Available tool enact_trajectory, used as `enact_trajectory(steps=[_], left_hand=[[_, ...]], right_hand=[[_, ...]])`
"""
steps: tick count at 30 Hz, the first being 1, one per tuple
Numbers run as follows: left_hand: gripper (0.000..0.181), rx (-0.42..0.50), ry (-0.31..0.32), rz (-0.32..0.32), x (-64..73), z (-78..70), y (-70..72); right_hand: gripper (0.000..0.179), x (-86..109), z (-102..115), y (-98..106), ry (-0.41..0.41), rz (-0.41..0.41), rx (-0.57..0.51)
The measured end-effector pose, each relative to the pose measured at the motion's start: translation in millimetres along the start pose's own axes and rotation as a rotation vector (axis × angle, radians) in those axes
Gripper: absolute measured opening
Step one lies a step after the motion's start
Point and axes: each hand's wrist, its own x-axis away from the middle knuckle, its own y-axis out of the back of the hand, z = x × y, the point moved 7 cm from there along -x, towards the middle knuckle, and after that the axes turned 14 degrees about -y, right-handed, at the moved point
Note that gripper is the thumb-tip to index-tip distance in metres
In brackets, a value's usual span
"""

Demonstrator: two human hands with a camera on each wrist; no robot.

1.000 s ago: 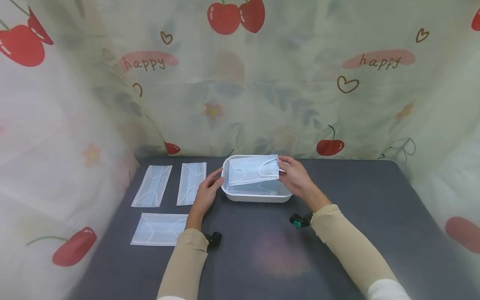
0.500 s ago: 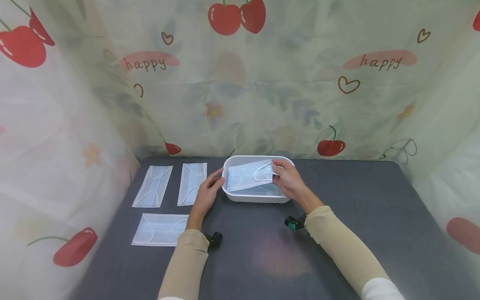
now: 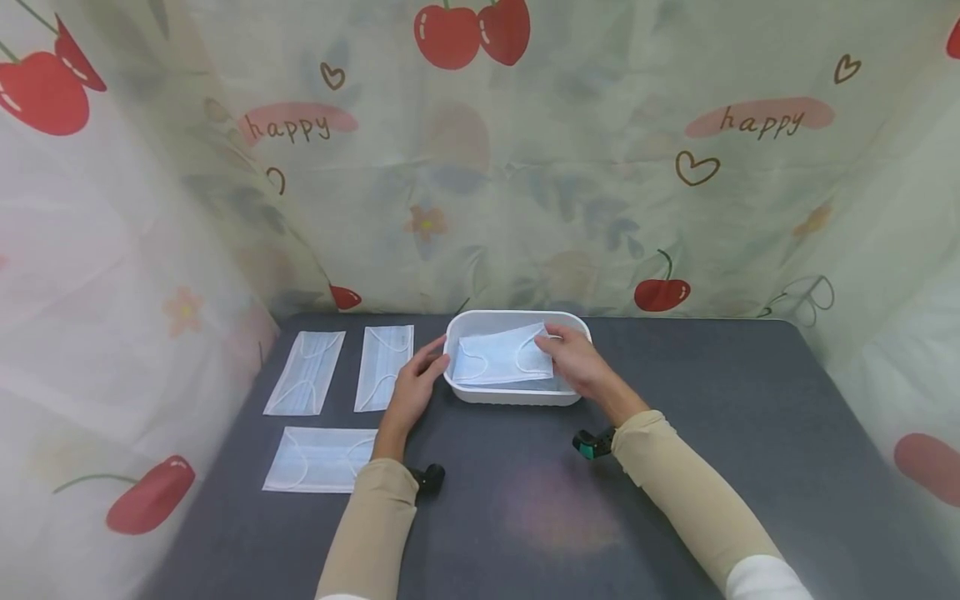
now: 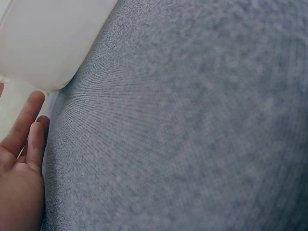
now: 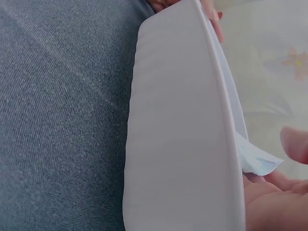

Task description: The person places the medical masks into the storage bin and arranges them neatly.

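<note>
Your left hand (image 3: 412, 390) rests, fingers extended, against the left end of the smooth, rounded white tray (image 3: 517, 398) mid-frame. Your right hand (image 3: 582, 360), thumb spread clear of its fingers, meets the right end of a pleated pale-blue mask (image 3: 495, 357) inside. Three flat rectangular masks (image 3: 305, 373) lie at left on the grey, woven-looking table (image 3: 480, 500).

In head view, set above and behind left hand (image 3: 412, 390) and right hand (image 3: 583, 363), looking forward-down, farther off; in wrist views, close, aimed along each hand — sharing white tray (image 3: 517, 398) in all three.
</note>
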Motion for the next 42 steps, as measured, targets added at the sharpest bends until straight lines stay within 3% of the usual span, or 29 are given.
enact_trajectory(steps=[5,10,23,28,34,42], left_hand=[[0.044,-0.001,0.005,-0.002,0.0,0.8,0.3],[0.043,0.001,0.003,-0.005,0.4,0.8,0.9],[0.043,0.012,-0.005,-0.01,0.2,1.7,2.5],[0.044,0.039,0.0,-0.009,0.6,-3.7,0.7],[0.042,0.027,0.0,-0.016,0.1,2.2,-0.9],[0.043,0.022,-0.016,-0.02,0.5,0.6,0.3]], right_hand=[[0.072,6.1,5.4,-3.4,0.063,-0.021,0.226],[0.086,10.7,8.5,-4.7,0.129,-0.028,0.317],[0.079,34.5,26.7,13.4,0.338,-0.067,0.24],[0.073,43.9,23.7,26.1,0.353,-0.132,0.244],[0.065,47.6,8.5,44.7,0.343,-0.235,0.224],[0.065,46.2,-19.2,58.7,0.286,-0.289,0.232]])
